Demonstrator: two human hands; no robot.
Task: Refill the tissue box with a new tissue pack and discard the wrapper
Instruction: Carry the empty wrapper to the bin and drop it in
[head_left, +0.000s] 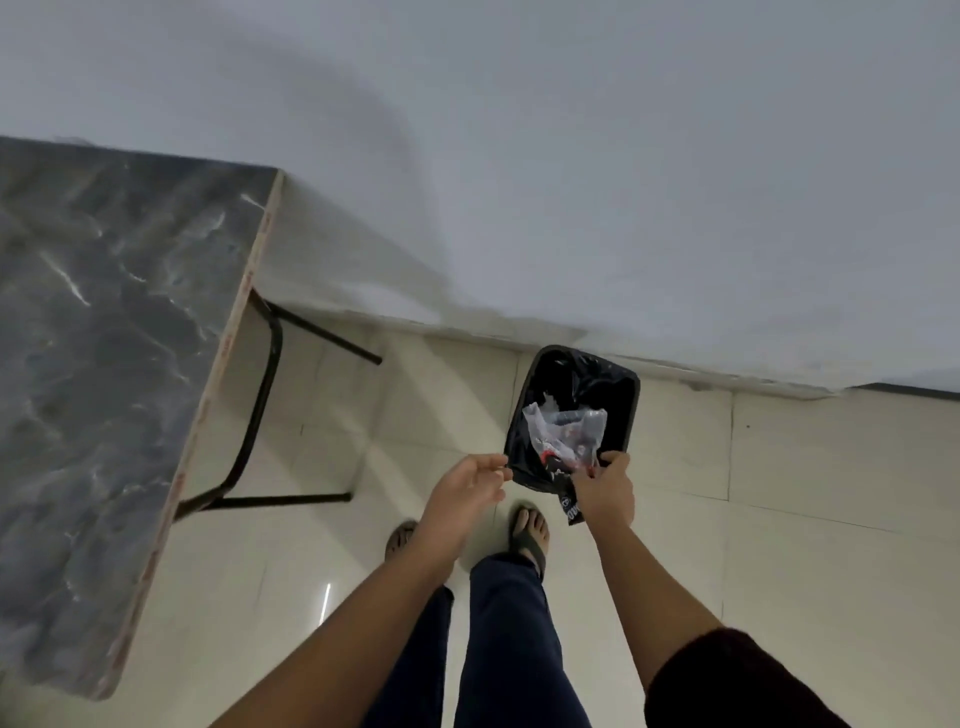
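A small black bin (626, 410) with a black liner stands on the floor against the wall, just ahead of my feet. A crumpled clear plastic wrapper (566, 428) with red and black print hangs over the bin's mouth. My right hand (605, 491) is at the bin's near rim, fingers closed on the wrapper's lower end. A black flap with white print (570, 508) hangs below that hand. My left hand (467, 486) hovers at the bin's near left corner with fingers spread, tips close to the liner edge. The tissue box is out of view.
A table with a dark marble-pattern top (104, 364) and black metal legs (265, 395) stands to the left. The floor (805, 545) is pale glossy tile. A plain white wall (571, 156) runs behind the bin. My feet in sandals (530, 535) stand just short of the bin.
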